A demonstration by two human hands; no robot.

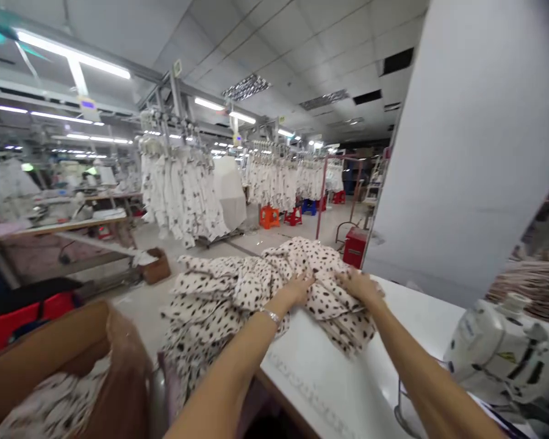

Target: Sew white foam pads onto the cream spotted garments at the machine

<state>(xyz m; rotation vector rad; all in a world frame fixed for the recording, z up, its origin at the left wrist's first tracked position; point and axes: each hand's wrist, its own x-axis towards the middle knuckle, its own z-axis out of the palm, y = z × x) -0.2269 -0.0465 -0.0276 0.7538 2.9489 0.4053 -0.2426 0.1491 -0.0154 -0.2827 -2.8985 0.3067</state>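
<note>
A heap of cream fabric with dark spots lies bunched over the far end of the white sewing table, part of it hanging off the left edge. My left hand, with a bracelet at the wrist, is closed on the middle of the heap. To its right, my right hand grips the same fabric near its right end, and a loose fold droops onto the tabletop below. Both sets of fingers are partly sunk in the cloth and slightly blurred.
A white sewing machine stands on the table at right, beside a pale pillar. At lower left is a cardboard box with spotted fabric inside. Garments on hangers, an orange stool and a red box stand beyond.
</note>
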